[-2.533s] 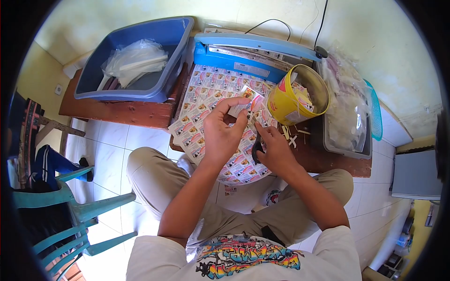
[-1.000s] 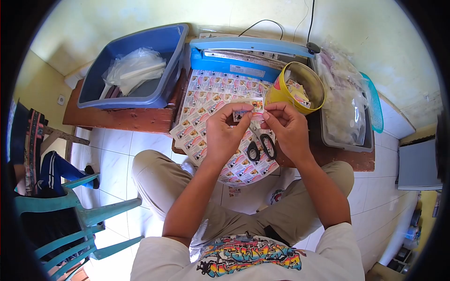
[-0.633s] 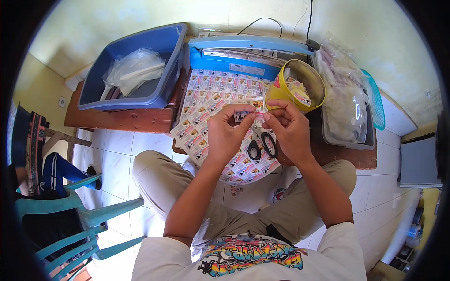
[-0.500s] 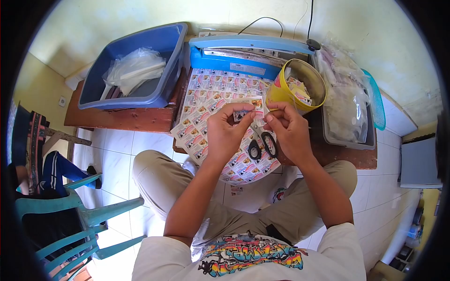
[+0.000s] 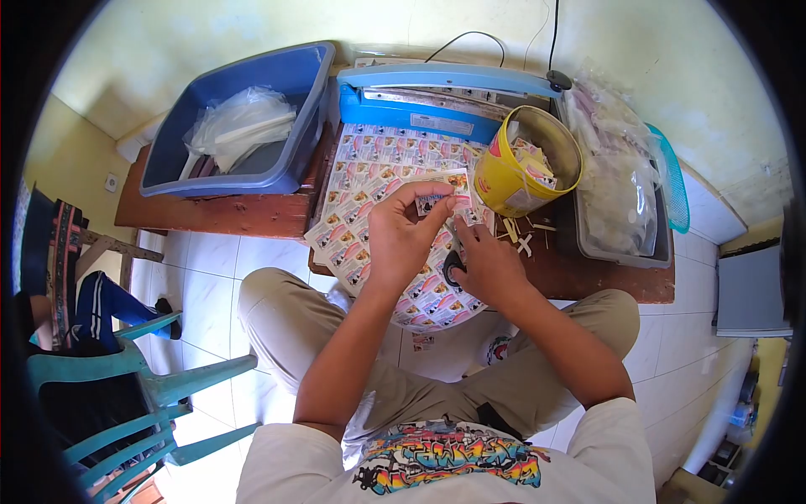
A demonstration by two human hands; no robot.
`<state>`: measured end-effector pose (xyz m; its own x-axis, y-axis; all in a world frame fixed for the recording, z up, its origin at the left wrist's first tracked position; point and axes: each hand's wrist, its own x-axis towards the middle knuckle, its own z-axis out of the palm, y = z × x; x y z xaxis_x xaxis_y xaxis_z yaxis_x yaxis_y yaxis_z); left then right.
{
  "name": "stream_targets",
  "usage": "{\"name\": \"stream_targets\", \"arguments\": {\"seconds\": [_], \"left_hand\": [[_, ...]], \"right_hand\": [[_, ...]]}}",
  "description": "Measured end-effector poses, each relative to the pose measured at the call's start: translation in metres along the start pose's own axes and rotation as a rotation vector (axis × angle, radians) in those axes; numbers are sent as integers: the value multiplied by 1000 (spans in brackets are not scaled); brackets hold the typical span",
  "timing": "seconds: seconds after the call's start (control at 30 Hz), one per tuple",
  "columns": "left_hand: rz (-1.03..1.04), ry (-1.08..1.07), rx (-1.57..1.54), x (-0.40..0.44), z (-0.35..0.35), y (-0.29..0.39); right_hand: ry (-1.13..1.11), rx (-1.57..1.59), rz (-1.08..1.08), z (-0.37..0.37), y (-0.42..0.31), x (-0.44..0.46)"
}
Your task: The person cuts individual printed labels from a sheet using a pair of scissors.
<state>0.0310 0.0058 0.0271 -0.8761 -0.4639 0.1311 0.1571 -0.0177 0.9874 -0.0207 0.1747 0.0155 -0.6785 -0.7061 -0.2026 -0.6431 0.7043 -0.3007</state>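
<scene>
Between the thumb and index finger of my left hand is a small printed label piece, held above the printed sheets. My right hand lies on the black-handled scissors, its fingers closed about them and partly hiding them. Just beyond my right hand stands a tilted yellow tub with cut paper pieces inside. Pale paper scraps lie on the wooden bench to the right of my hands.
A blue sealer or cutter with a long arm spans the back. Plastic bags lie in a blue bin on the left and a grey tray on the right. A green chair stands at the lower left, near a person's blue-clothed leg.
My right hand has left the label piece, come down towards me and closed on the scissors. My left hand has stayed nearly in place. The scraps beside the tub are uncovered.
</scene>
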Motion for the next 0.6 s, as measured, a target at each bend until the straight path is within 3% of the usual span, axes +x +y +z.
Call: {"name": "stream_targets", "arguments": {"seconds": [0.3,0.4,0.47,0.6], "left_hand": [[42,51,-18,1,2,-7],[66,61,-15,3,2,-11],[84,74,-25,3,0,-11],[39,52,50,2,-3,2]], "right_hand": [[57,-20,-32,9,14,8],[112,89,-50,4,20,7],[303,202,-162,7,26,8],[278,373,-173,-17,24,-1]]}}
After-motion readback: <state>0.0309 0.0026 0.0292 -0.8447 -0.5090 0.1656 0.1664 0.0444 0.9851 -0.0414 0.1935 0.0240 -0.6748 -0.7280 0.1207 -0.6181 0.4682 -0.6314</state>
